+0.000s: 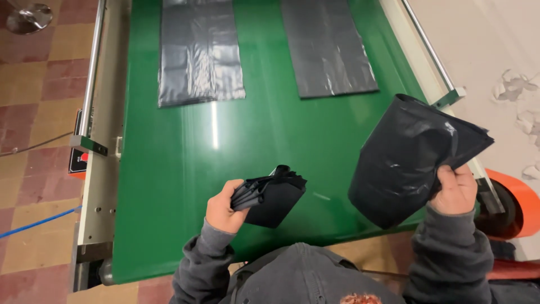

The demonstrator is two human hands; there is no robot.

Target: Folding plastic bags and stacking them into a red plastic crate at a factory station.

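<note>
While 2 flat bags already lie up the belt, both hands are busy with more.
Left hand (225,207) grips a folded stack of black plastic bags (273,194), fanned edges poking out just above the thumb. Right hand (457,190) pinches 1 loose black bag (408,160), crinkly and glossy, ballooning up and left of it. Well beyond both hands, 2 grey sheets, the left flat bag (199,50) and the right flat bag (327,45), lie smooth on the green conveyor belt (180,169). I'd say 2 laid, a stack left.
</note>
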